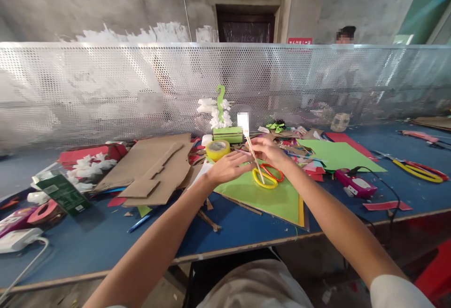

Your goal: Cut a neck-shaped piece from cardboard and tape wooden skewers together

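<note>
Beige, crumpled shirt cloth (255,287) lay nearest us, beyond it slender, pale wooden sticks (258,167)

We had the sticks at the middle of the blue-topped desk (88,242), slanting above a bright green flat sheet (278,200). Our right hand (270,153) seemed to pinch them near the top, below a blurred, white rectangular piece (243,122); whether that was joined on, we could not tell. Our left hand (229,166) reached close with half-bent fingers, and we could not tell whether these touched the sticks.

A light, firm pinch suited such thin stems, we judged, with the left fingers close enough to support them lower down. Their lower end crossed scissors with yellow and orange-red looped plastic handles (267,186), so tilting them clear of the loops seemed wise, lest they snag.

As for containers, we had a dark green and white cardboard carton (61,193) on our left, its inside hidden, and a clear, squat jar (340,122) by the perforated metal partition (176,82), its contents too indistinct to name.
</note>
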### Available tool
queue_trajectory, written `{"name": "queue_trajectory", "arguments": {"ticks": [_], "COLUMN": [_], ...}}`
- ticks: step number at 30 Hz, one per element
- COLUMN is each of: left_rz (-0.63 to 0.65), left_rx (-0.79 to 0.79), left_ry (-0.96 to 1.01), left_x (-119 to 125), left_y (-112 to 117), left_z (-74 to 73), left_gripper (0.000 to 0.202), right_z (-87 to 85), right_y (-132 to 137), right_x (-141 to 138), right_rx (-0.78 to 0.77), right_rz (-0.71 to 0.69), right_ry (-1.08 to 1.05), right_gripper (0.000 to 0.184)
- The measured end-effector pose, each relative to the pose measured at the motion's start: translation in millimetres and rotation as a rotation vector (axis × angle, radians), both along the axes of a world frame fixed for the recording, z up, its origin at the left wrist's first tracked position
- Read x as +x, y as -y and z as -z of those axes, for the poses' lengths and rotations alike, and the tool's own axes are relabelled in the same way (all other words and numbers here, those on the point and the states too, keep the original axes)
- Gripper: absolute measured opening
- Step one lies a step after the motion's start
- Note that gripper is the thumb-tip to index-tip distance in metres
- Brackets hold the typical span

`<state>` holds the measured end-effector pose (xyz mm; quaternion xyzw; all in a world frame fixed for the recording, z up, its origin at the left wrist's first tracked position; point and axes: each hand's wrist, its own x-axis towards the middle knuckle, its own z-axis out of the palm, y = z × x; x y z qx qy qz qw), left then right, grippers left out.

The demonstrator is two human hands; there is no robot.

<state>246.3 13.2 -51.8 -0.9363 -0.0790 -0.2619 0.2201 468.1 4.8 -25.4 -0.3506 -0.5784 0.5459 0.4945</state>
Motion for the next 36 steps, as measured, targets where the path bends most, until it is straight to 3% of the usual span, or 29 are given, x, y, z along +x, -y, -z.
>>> {"name": "queue_trajectory", "arguments": {"ticks": [7, 12, 14, 17, 22, 25, 30, 36], "left_rz": [0.114, 0.048, -0.024, -0.241, -0.563, -0.651, -0.58, -0.487], "left_rx": [0.073, 0.095, 0.078, 0.018, -0.115, -0.185, -0.189, -0.182], "left_ry": [-0.073, -0.098, -0.067, 0.003, 0.06, 0.005, -0.1, -0.122], "left_x": [5.7, 1.4, -4.5, -16.4, -33.8, -38.5, -37.1, -27.9], "left_y": [10.1, 9.6, 7.9, 4.2, -4.2, -9.2, -14.6, -12.9], "left_z": [-9.4, -18.4, -22.1, -27.1, -30.1, -29.3, -24.1, -17.7], "left_gripper": [0.032, 0.038, 0.042, 0.046, 0.041, 0.049, 0.036, 0.04], "right_z": [6.1, 8.1, 6.7, 3.1, -0.9, 0.3, 3.0, 4.5], "right_y": [7.2, 2.3, -0.7, -4.5, -4.9, -1.9, 2.4, 5.4], "right_x": [-9.2, -5.6, -2.2, 5.4, 15.7, 14.9, 5.5, -0.8], "right_rx": [-0.117, -0.116, -0.084, -0.003, 0.299, 0.465, 0.603, 0.638], "right_rz": [-0.113, -0.102, -0.059, 0.033, 0.18, 0.168, 0.095, 0.089], "right_ry": [0.02, 0.031, 0.028, 0.098, 0.637, 0.919, 1.13, 1.155], "right_gripper": [0.025, 0.028, 0.03, 0.031, 0.015, 0.025, 0.024, 0.026]}}
